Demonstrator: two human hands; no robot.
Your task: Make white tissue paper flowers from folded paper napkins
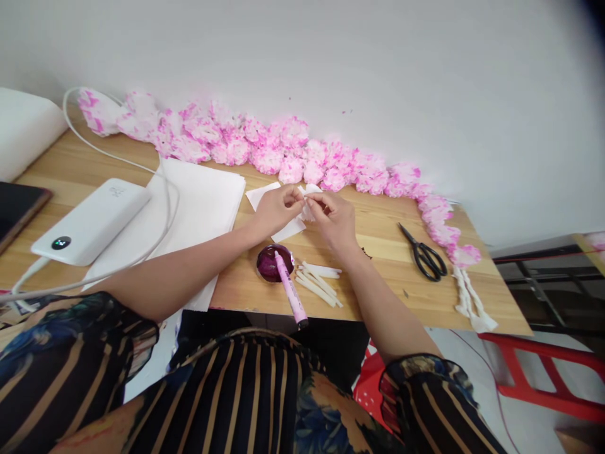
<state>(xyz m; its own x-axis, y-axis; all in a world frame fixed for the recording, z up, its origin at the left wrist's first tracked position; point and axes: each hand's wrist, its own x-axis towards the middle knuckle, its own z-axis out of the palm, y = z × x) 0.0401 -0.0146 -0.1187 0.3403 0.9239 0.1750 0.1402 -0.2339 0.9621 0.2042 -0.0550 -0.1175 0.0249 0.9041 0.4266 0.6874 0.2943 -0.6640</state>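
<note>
Over the middle of the wooden table, my left hand (278, 209) and my right hand (333, 221) meet fingertip to fingertip, both closed in a pinch. Between them is a small crumpled piece of white tissue paper (312, 188), partly hidden by the fingers. Flat white paper pieces (289, 231) lie beneath my hands. Closer to me, a pink marker (292, 292) leans with its tip in a small dark bowl (265, 270) stained purple. Several white rolled sticks (316, 287) lie beside it.
Pink-and-white paper flowers (269, 157) run along the wall. Black scissors (428, 257) and twisted white paper strips (466, 296) lie right. A stack of white paper (198, 189), a power bank (92, 221) with a cable and a phone (19, 211) are left. A red stool (543, 372) stands on the floor.
</note>
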